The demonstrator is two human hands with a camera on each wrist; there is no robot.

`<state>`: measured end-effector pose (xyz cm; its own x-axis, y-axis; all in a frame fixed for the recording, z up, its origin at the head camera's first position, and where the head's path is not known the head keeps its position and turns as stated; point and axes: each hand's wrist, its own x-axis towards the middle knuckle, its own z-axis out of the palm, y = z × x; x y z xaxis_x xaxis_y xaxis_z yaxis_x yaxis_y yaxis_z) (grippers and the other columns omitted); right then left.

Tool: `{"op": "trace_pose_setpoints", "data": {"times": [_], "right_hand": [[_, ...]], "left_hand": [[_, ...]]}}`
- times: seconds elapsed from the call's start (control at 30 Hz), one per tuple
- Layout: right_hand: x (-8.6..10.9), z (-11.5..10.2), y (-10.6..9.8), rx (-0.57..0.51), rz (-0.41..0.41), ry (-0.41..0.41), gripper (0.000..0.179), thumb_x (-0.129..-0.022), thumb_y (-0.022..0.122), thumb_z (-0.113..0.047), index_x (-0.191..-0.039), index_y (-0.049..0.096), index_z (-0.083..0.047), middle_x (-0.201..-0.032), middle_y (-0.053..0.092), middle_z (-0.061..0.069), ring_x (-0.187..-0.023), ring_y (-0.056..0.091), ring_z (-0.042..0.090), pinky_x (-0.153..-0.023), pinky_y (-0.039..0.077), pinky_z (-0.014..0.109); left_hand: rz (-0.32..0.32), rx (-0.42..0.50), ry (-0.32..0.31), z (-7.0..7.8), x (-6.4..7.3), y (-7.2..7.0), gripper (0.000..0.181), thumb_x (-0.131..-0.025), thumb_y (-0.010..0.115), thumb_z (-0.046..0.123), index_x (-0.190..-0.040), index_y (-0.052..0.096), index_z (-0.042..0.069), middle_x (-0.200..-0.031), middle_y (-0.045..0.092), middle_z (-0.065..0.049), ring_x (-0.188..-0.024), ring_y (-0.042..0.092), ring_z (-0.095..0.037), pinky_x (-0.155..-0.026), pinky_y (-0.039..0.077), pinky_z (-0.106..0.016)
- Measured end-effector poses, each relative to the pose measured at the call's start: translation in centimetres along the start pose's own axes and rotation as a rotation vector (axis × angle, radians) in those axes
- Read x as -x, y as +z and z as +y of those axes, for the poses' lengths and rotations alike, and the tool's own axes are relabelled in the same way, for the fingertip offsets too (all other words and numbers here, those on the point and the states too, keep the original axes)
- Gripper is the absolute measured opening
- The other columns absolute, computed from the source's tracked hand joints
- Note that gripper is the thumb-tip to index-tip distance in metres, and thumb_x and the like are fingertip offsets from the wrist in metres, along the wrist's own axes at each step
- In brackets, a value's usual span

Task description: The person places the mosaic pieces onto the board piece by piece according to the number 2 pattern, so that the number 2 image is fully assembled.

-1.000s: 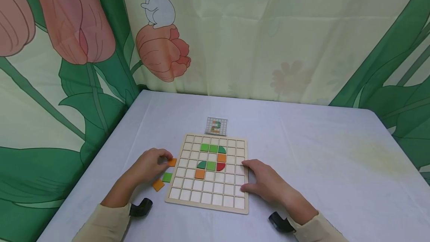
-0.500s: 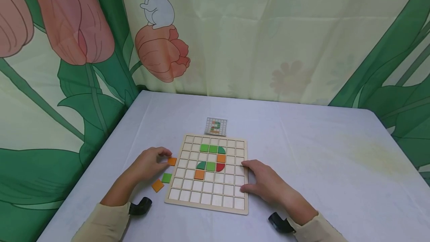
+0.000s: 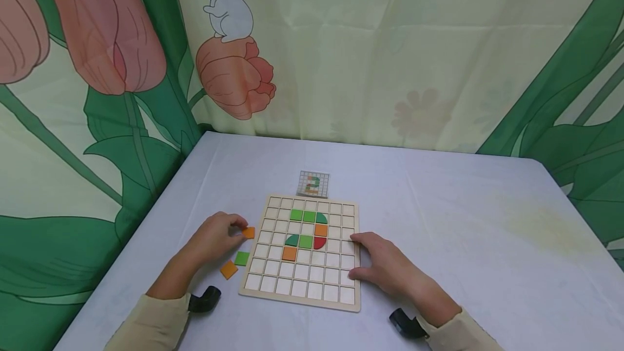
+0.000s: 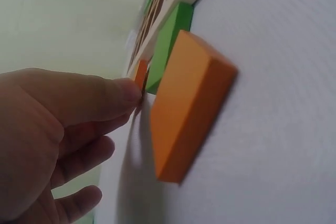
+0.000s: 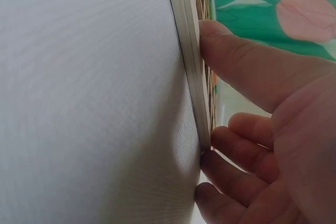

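My left hand (image 3: 216,237) pinches an orange square tile (image 3: 248,232) between thumb and fingertips, right beside the left edge of a wooden grid board (image 3: 299,300). Just below lie a green square tile (image 3: 241,258) and another orange tile (image 3: 229,270), which looms large and thick in the left wrist view. Along the board's right rim rests my right hand (image 3: 385,264), its thumb and fingertips touching the edge. Seated in the board are green squares (image 3: 305,241), orange squares (image 3: 289,253), dark green quarter-rounds (image 3: 292,240) and a red quarter-round (image 3: 319,242).
A small pattern card (image 3: 313,184) with a printed grid and coloured shapes lies against the board's far edge. White cloth covers the table (image 3: 463,221). Behind it hangs a curtain (image 3: 365,69) printed with tulips.
My left hand has shifted slightly away from me with the orange tile, which sits a little higher and more to the left. The right hand stays in place on the rim.
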<state>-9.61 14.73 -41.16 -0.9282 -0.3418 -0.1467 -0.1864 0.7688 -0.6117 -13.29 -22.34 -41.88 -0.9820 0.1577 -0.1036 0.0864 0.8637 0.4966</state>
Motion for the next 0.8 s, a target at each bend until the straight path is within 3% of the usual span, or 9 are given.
{"op": "trace_pose_setpoints", "data": {"times": [0.8], "right_hand": [[-0.2,-0.2,0.1,0.018,-0.011,0.019,0.075,-0.078,0.087,-0.026,-0.141,0.053,-0.004,-0.141,0.053,0.010,-0.133,0.047,0.030,-0.109,0.038,0.047]], "left_hand": [[0.003,-0.008,0.042,2.5,1.5,-1.7,0.022,-0.089,0.076,0.011,-0.111,0.073,0.011,-0.115,0.064,-0.007,-0.114,0.055,-0.030,-0.096,0.049,-0.050]]}}
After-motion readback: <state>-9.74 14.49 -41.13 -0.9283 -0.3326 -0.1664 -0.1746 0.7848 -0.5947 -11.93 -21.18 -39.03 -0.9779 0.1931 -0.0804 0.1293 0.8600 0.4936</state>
